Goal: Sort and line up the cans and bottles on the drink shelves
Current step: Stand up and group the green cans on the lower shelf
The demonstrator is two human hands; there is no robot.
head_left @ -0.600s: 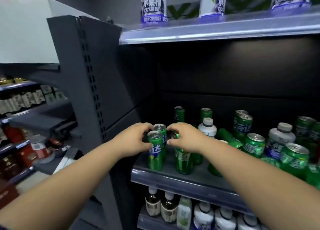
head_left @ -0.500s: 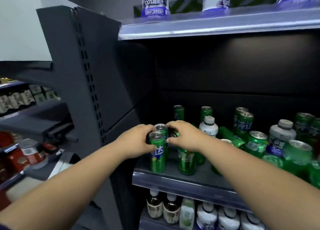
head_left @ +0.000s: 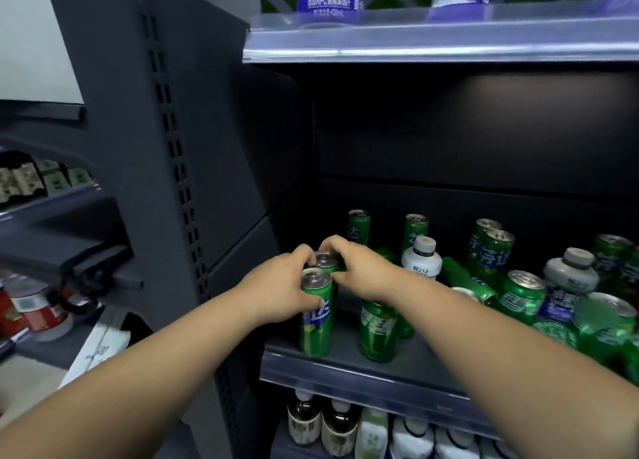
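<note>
My left grip (head_left: pixel 287 292) is clamped round the near can (head_left: pixel 317 332), upright at the shelf's (head_left: pixel 363 379) near left corner. My right grip (head_left: pixel 359 272) clasps the far can (head_left: pixel 326 260) just behind it, also upright. I judge the row should run straight back.

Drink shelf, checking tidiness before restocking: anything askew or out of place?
Yes: a green can lies on its side just right of the white bottle, which itself stands mixed among the upright cans.
</note>
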